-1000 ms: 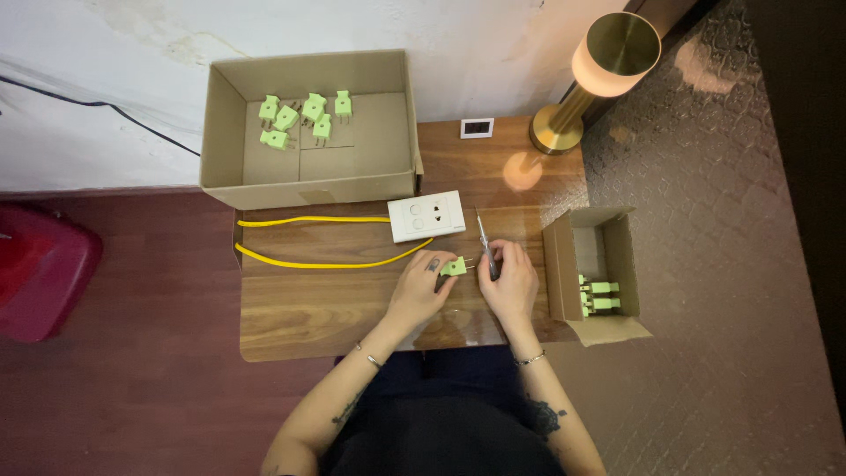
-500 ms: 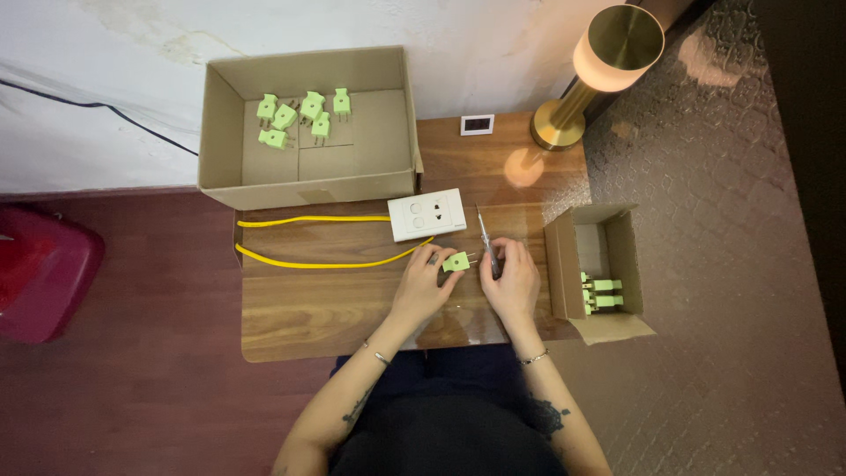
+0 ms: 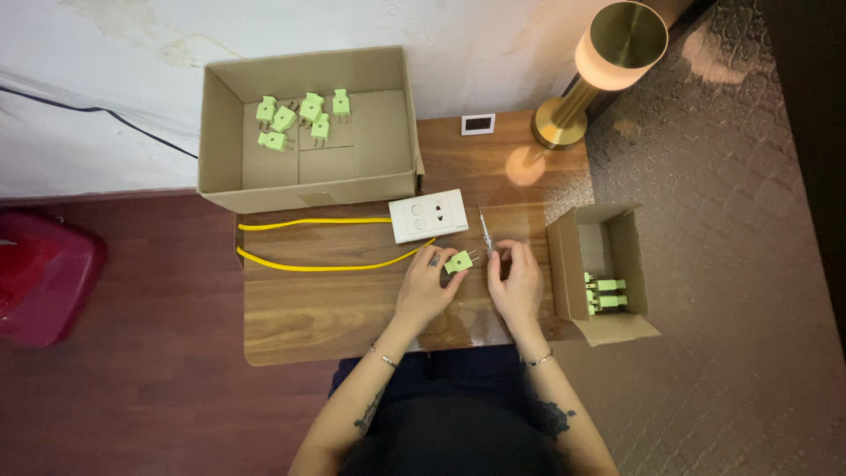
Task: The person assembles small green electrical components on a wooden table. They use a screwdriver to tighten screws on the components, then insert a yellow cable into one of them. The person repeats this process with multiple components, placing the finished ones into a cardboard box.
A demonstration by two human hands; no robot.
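A large open cardboard box [image 3: 308, 132] at the table's left rear holds loose green plugs. The left hand [image 3: 427, 286] pinches a small light-green plastic plug [image 3: 458, 261] above the wooden table [image 3: 326, 304]. The right hand [image 3: 515, 280] grips a thin metal screwdriver [image 3: 486, 231], just beside the plug.

A small light-green plug [image 3: 458, 261] lies level above the wooden table, near its middle, prongs pointing right (two thin metal pins). Just right of it a slim screwdriver [image 3: 486, 233] with a silvery shaft stands slanted, tip toward the far side, close by the white socket plate.
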